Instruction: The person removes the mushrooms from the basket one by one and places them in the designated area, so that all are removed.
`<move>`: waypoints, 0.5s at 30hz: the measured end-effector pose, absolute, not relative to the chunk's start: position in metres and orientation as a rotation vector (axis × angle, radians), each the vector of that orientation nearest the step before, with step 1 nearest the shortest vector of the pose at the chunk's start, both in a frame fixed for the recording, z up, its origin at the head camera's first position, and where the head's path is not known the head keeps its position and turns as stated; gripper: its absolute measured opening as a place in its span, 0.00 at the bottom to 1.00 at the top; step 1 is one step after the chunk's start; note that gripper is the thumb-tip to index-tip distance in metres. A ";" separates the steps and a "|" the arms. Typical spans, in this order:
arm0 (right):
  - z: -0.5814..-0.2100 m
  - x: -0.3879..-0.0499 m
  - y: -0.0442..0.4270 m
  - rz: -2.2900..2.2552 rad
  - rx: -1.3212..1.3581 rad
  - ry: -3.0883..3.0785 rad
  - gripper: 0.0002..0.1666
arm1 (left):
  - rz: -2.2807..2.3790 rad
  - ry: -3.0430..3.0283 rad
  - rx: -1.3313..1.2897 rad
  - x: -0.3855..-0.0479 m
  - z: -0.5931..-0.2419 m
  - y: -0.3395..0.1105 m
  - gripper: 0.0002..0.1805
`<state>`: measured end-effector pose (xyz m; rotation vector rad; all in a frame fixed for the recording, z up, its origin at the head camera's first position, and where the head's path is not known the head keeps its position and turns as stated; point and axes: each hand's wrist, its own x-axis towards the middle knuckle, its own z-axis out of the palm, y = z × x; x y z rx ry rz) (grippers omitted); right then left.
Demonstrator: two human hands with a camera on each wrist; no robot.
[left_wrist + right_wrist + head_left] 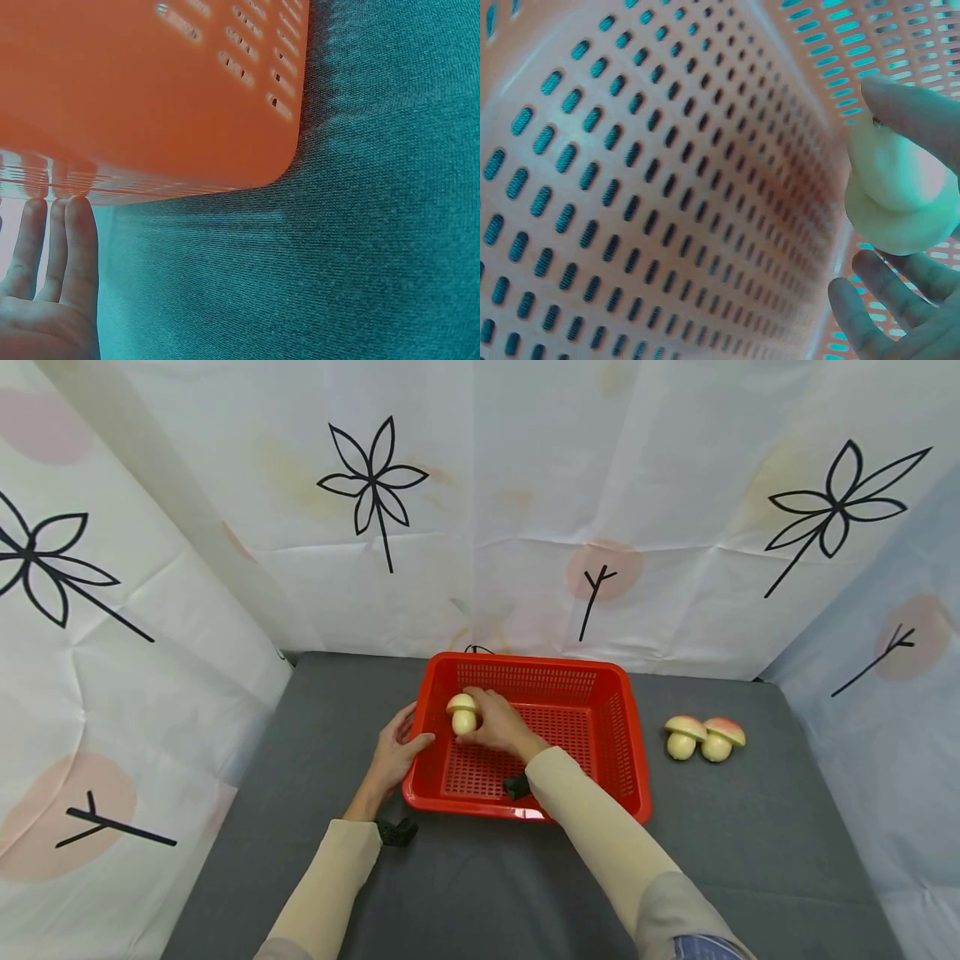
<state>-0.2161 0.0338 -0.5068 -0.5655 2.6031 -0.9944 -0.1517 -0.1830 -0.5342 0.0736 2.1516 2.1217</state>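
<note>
A toy mushroom with a pale yellow cap and a rounded stem is pinched by my right hand, inside the left part of a red plastic basket. In the right wrist view, the thumb lies on one side of the mushroom and the fingers on the other. My left hand holds the basket's left side: its thumb crosses the rim while its straight fingers touch the outer wall. Whether the mushroom touches the basket floor is hard to tell.
Two more toy mushrooms, one beside another with a redder cap, stand to the right of the basket on the grey tabletop. A white patterned curtain hangs behind the table and along its sides.
</note>
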 end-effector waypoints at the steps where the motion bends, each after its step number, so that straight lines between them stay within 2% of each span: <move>1: -0.505 -0.216 0.035 -1.004 -0.570 2.597 0.53 | 2.121 2.154 0.072 -0.152 -0.534 -0.183 0.36; 15: -0.466 -0.204 0.050 -1.073 -0.678 2.570 0.54 | 2.113 2.161 0.069 -0.150 -0.533 -0.182 0.37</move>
